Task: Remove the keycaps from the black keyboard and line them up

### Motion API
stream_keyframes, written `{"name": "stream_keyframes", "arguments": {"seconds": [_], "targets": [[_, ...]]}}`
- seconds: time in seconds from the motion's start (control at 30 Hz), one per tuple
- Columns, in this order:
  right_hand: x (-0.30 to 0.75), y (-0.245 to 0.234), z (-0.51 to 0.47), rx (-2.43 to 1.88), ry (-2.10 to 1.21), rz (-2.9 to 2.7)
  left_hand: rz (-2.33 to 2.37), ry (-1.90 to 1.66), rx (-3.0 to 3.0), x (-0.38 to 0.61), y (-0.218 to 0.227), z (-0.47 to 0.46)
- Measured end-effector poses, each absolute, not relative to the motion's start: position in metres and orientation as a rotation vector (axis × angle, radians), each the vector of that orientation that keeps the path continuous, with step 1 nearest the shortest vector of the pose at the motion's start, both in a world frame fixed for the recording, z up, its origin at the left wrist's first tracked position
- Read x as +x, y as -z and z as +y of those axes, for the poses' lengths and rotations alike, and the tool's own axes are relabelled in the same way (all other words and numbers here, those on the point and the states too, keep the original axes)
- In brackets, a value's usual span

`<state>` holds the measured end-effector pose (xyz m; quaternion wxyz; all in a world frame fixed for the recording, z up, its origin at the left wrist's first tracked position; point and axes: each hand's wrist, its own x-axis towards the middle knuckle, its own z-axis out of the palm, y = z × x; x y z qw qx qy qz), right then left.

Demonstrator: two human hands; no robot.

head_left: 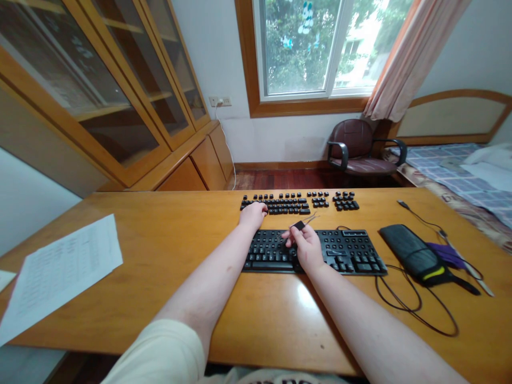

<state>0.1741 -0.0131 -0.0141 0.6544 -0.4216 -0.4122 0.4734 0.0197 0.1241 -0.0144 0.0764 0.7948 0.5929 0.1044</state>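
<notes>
My left hand (253,215) reaches past the keyboard (356,250) to the near-left part of the loose keycaps (288,204), its fingers curled down at their edge; whether they pinch a cap, I cannot tell. My right hand (307,246), over the middle of the keyboard, grasps a puller (298,226) by its black handle between thumb and fingers, the thin wires pointing away from me toward the caps. The keyboard lies lengthwise across the desk (168,234) before me, and the caps stand in grouped rows just beyond its far edge. My right hand hides part of the keys, and my left forearm runs along the keyboard's left end. Just right of the keyboard lies a grey pouch (408,248), slanted, with a purple item (446,256) beside it; a black cable (450,335) loops over the wood on the near side of the pouch. A plug (402,204) rests farther back. Well apart on the left lie printed sheets (68,272). Beyond the desk are a glass-doored cabinet (168,176) at left, a window (300,48), an armchair (354,141) and, at right, a bed (460,176).
</notes>
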Motion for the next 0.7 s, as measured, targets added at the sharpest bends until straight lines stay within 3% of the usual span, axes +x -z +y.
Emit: {"name": "stream_keyframes", "arguments": {"seconds": [0.7], "targets": [[0.1735, 0.0109, -0.0144, -0.969, -1.067, -0.95, 1.802, -0.329, 2.346, 0.0236, 0.0124, 0.1212]]}}
